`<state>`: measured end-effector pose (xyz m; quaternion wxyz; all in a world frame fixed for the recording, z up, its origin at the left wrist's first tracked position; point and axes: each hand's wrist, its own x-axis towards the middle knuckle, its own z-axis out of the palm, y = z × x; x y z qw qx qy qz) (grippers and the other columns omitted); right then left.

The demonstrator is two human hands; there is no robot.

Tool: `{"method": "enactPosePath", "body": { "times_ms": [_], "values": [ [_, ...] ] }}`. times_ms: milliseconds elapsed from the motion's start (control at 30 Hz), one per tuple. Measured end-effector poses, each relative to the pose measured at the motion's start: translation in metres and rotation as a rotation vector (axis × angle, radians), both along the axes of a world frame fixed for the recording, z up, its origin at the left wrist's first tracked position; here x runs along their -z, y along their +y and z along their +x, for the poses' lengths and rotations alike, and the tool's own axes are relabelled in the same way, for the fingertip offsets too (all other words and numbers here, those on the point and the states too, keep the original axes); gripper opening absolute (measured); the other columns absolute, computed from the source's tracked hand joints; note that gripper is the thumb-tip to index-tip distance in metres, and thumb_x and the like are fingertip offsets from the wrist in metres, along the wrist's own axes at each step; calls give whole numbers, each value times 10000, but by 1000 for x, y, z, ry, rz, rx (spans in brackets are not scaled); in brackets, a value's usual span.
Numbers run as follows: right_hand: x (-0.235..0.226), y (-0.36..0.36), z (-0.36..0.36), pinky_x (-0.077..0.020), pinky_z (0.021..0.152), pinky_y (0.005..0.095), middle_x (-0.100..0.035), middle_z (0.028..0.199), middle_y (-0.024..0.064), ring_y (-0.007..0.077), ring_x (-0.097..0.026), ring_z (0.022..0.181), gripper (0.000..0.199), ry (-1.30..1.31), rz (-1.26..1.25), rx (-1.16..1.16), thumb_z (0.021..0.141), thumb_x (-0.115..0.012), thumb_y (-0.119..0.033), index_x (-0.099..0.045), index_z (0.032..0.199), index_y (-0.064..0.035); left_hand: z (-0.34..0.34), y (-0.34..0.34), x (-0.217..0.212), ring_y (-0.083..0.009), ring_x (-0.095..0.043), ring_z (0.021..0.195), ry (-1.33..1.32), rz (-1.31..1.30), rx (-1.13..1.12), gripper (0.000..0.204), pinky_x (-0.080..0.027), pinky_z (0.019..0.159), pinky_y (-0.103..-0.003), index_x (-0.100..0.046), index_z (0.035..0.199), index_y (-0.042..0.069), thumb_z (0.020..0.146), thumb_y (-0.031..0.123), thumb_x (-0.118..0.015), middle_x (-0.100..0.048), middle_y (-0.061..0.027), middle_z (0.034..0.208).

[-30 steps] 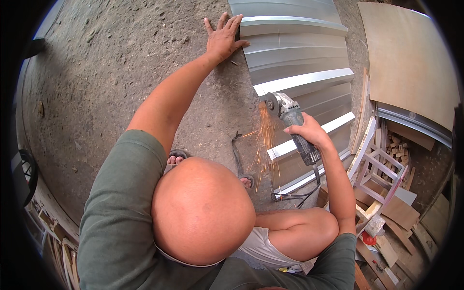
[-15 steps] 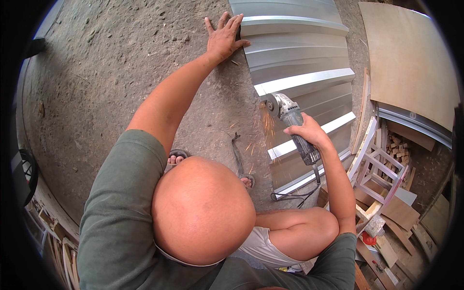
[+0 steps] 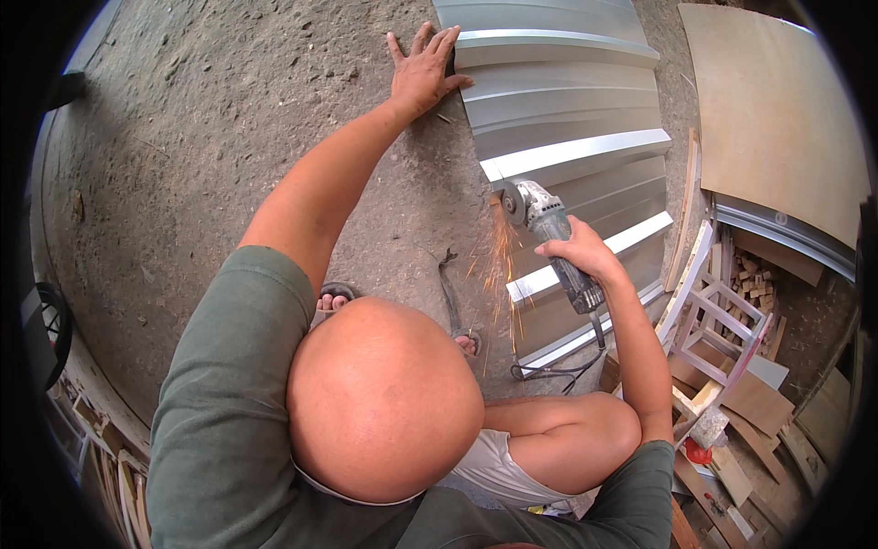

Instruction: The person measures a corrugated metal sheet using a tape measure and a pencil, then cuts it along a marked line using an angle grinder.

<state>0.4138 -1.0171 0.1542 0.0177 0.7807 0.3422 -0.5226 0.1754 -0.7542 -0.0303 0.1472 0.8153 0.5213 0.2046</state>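
Observation:
My right hand is wrapped round the body of an angle grinder. Its disc meets the left edge of a silver ribbed metal sheet, just below a raised rib, and orange sparks spray down toward my foot. With fingers spread, my left hand lies by the sheet's far left edge, its thumb touching that edge. A black power cord runs from the grinder's rear and loops over the near end of the sheet.
My sandalled feet rest on rough concrete, beside a dark strap-like piece. To the right lie a large plywood board, a small pinkish wooden frame, and scattered wood offcuts. More wood strips stand at lower left.
The spark stream has grown denser and longer. The grinder has shifted very slightly left and down along the sheet's edge; my left hand stays in place.

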Motion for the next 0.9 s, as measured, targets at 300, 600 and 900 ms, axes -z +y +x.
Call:
{"method": "enactPosePath", "body": {
  "times_ms": [300,600,900],
  "values": [
    [-1,0,-3,-566,800,352,-713,994,173,225,-702,879,649,7,-1,6,713,-862,-263,-608,1201,82,-1,0,-1,-236,-193,1592,11,-1,6,1001,26,1252,-719,-242,1649,306,846,730,-663,-392,41,1649],
    [-21,3,-5,-560,798,334,-706,997,150,206,-692,877,653,23,21,72,725,-859,-270,-602,1219,72,-1,-1,0,-240,-194,1593,-13,-3,12,991,19,1250,-723,-245,1649,301,853,719,-663,-392,37,1650],
    [-63,7,7,-547,734,320,-659,963,93,161,-643,811,638,91,146,164,750,-840,-240,-574,1247,59,-4,-1,-8,-247,-214,1588,-18,-46,50,959,26,1225,-758,-303,1625,280,851,665,-718,-432,8,1626]
  ]
}}
